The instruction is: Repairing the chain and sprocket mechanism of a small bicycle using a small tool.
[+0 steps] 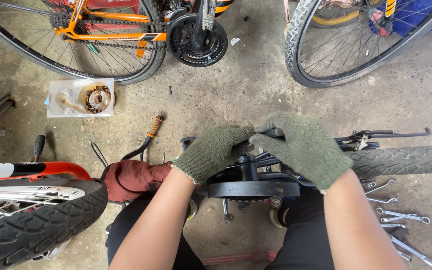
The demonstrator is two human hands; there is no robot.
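Gripping with both green knitted-glove hands, left (215, 150) and right (303, 147), fingers curling closed over the black metal bicycle crank assembly (253, 189) lying at 6 o'clock beneath them, long axis running 9-to-3; silver wrenches (401, 217) resting at 4 o'clock on the floor.

— Bright, even daylight; soft, faint shadows under the wheels at upper left. No glare worth noting.

— Sharp at centre. Strongly bowed toward the edges, wide-angle; slightly soft at lower left and lower right corners.

Gloved fingers (256, 137) hide the black crank (248, 167) top.
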